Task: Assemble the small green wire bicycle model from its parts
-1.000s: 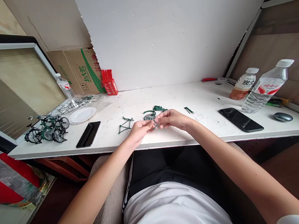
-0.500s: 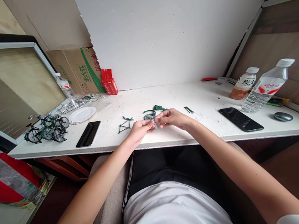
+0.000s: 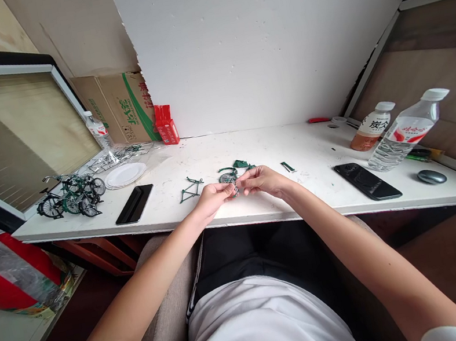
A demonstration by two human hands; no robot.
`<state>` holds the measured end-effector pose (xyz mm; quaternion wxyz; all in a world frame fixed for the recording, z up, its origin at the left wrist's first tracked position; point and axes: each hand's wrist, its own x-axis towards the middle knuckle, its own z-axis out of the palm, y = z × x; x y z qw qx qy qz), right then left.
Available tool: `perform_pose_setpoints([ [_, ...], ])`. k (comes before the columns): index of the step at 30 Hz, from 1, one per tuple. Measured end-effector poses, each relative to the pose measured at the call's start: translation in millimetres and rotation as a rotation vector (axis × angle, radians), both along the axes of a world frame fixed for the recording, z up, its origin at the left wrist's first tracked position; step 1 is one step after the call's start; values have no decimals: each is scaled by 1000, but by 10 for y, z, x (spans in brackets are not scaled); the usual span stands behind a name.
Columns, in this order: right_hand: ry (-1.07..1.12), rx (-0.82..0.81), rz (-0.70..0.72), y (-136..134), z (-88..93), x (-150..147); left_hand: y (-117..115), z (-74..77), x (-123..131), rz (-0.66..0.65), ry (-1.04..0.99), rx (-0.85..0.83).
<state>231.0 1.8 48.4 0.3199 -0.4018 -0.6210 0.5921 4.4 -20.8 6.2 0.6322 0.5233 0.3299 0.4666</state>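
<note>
Near the table's front edge, my left hand (image 3: 216,198) and my right hand (image 3: 263,180) meet, fingertips pinched on a small dark-and-silver model bicycle part (image 3: 235,189). The fingers cover most of it, so its exact kind is unclear. Just beyond the fingertips lie a small spoked wheel (image 3: 226,178), a curved green piece (image 3: 226,169) and a green block-like piece (image 3: 241,163). A green toy bicycle frame (image 3: 191,190) rests left of my hands. To their right is a short green strip-like part (image 3: 288,167).
Assembled toy bicycles (image 3: 71,195) stand at the left, by white paper plates (image 3: 126,175) and a phone (image 3: 134,204). On the right are another phone (image 3: 366,181), two bottles (image 3: 408,130) and a grey mouse-like object (image 3: 431,177). A white foam board (image 3: 276,44) leans behind the table (image 3: 223,142).
Both hands stay in nearly the same place, still pinching the small part, with only slight finger movement. The other things have not moved.
</note>
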Motion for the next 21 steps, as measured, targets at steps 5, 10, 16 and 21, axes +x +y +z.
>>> perform_pose_setpoints([
  [5, 12, 27, -15, -5, -15, -7, 22, -25, 3, 6, -5, 5],
  [10, 14, 61, -11, 3, -32, -7, 43, -41, 8, 19, -13, -6],
  [16, 13, 52, -19, 5, -38, -16, 48, -50, 5, 22, -15, -2],
  [21, 23, 57, -35, 16, -66, -25, 46, -47, 7, 22, -24, -11],
])
